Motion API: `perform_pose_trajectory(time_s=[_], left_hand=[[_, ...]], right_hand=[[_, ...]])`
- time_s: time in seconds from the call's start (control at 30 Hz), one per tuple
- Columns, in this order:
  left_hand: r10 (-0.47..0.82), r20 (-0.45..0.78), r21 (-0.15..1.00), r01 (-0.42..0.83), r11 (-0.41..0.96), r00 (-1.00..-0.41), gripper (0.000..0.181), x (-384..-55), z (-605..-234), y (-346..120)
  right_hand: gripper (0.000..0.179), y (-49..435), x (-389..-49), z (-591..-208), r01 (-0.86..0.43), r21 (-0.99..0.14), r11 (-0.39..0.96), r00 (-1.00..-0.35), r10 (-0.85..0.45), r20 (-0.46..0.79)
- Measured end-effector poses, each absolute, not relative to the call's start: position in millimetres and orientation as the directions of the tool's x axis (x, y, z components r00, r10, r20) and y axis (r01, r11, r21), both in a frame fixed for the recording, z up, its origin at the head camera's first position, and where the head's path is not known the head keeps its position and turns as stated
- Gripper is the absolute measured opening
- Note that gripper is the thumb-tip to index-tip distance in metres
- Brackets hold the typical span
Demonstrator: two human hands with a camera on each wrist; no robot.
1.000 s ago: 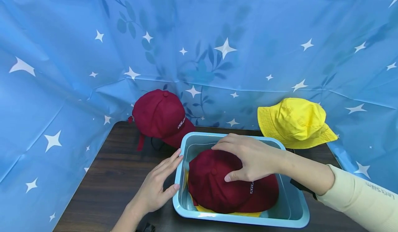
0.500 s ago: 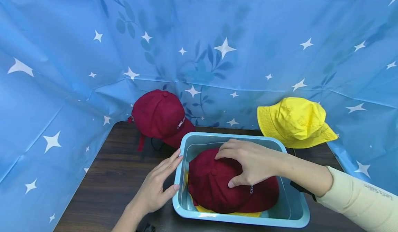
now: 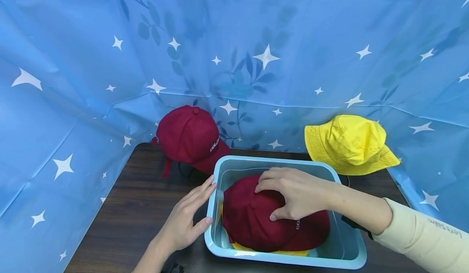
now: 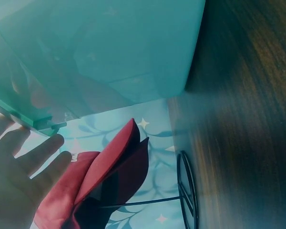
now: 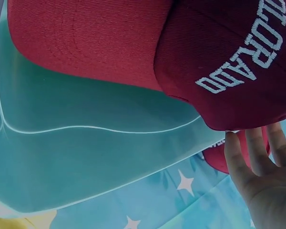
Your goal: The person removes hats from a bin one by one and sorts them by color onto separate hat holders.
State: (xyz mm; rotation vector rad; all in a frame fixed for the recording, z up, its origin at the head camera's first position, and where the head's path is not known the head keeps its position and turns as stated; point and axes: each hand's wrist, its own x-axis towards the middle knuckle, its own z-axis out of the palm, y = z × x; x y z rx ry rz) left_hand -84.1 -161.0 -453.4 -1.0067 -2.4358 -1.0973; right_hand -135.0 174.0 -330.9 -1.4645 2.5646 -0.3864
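A dark red baseball cap (image 3: 245, 212) with white lettering lies in a light blue plastic basin (image 3: 286, 263), its brim to the right. My right hand (image 3: 298, 191) reaches in from the right and grips the crown, thumb on the near side and fingers curved over the far side. In the right wrist view, those fingers (image 5: 260, 155) meet the cap's edge below the white letters. Part of something yellow (image 3: 293, 252) shows beneath this cap. My left hand (image 3: 183, 220) rests against the basin's left rim, fingers extended and thumb apart.
Behind the basin's left corner, a second dark red cap (image 3: 188, 134) sits on a black wire stand (image 4: 185, 191). A yellow bucket hat (image 3: 351, 143) stands at the back right of the dark wooden table (image 3: 128, 208). A blue starred cloth (image 3: 234, 41) hangs behind.
My right hand has shifted slightly nearer over the crown, and its thumb and fingers have drawn closer together. The left hand, the basin and the caps look unmoved.
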Motion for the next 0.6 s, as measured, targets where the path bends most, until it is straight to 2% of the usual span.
perform_pose_trajectory(time_s=[0.33, 0.6], left_hand=[[0.484, 0.5, 0.554, 0.695, 0.458, -0.718, 0.068, -84.4, -452.6, -160.9], [0.484, 0.497, 0.556, 0.692, 0.461, -0.721, 0.068, -84.0, -452.9, -161.8]], right_hand=[[0.046, 173.8, -137.3, -331.8, -0.847, -0.294, 0.444, -0.469, -0.883, 0.018], [0.038, 173.4, -137.1, -332.4, -0.843, -0.315, 0.436, -0.466, -0.884, 0.025]])
